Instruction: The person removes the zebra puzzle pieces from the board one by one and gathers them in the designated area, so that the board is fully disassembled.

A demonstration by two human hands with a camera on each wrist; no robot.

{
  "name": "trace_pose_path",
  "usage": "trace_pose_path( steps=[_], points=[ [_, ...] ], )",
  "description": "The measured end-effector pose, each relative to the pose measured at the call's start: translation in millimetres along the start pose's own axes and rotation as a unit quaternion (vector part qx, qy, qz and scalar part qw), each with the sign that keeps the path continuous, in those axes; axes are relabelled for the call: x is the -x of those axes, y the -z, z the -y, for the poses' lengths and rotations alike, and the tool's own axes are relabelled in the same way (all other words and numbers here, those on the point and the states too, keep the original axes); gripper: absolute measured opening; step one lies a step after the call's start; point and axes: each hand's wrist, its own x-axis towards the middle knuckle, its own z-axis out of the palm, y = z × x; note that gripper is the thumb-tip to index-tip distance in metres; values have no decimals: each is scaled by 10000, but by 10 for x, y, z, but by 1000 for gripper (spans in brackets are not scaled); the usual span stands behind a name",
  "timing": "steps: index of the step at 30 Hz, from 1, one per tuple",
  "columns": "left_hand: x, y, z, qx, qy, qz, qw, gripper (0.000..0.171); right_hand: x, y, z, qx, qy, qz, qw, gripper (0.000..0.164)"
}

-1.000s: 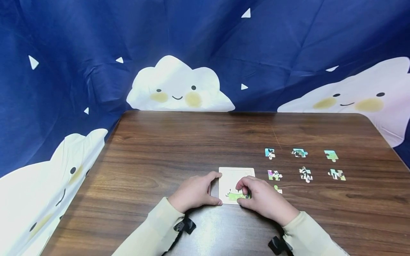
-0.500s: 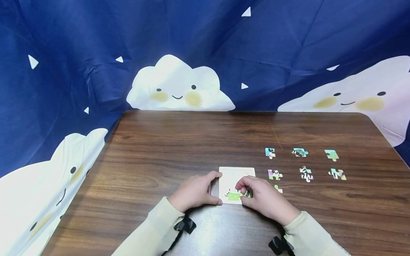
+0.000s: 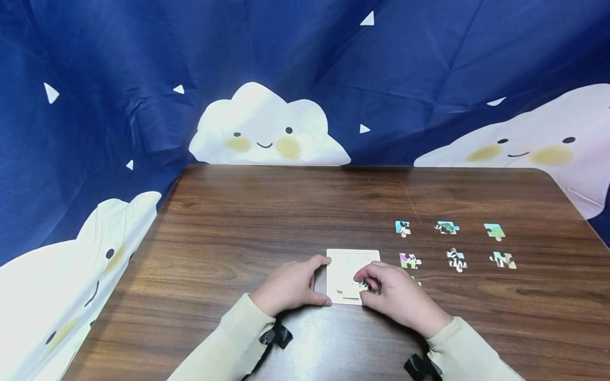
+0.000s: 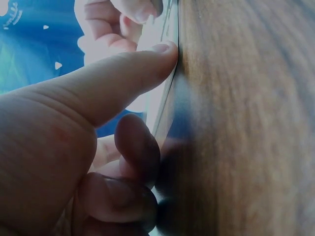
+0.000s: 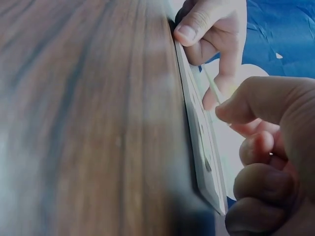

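Note:
A square white puzzle board (image 3: 340, 264) lies on the table in front of the person. At its left edge, my left hand (image 3: 290, 286) spreads thumb and index finger, touching the edge near the two left corners. Over the lower part of the board, my right hand (image 3: 397, 296) pinches a jigsaw piece (image 3: 351, 293) between thumb and fingers. In the right wrist view, the piece (image 5: 210, 83) shows as a thin slab tilted above the board (image 5: 197, 123). Glare makes its face look pale in the head view. The right fingers hide part of it and the board's lower right.
Several loose puzzle pieces lie in rows to the right, among them a blue-and-green piece (image 3: 494, 231), a zebra-striped piece (image 3: 456, 259) and a pink-and-green one (image 3: 410, 261). Another peeks out behind the right hand. A blue cloth with clouds (image 3: 269, 127) hangs behind the wooden table (image 3: 238, 222).
The pinched piece has tilted up, and its green face now shines pale. My right hand has shifted slightly rightward, covering more of the nearest loose piece. My left hand stays still.

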Motion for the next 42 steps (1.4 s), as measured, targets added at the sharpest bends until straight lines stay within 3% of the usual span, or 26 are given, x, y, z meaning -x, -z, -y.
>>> trace_pose_path(
  steps=[9, 30, 42],
  points=[
    [7, -7, 3, 58, 58, 15, 10000, 81, 156, 154, -83, -271, -402, -115, 9988, 27],
    [-2, -18, -7, 101, 69, 35, 9999, 81, 540, 457, -413, -96, -329, -839, 9959, 34],
    [2, -11, -3, 68, 97, 25, 9999, 82, 724, 603, -589, -15, -819, -980, 9918, 32]
  ],
)
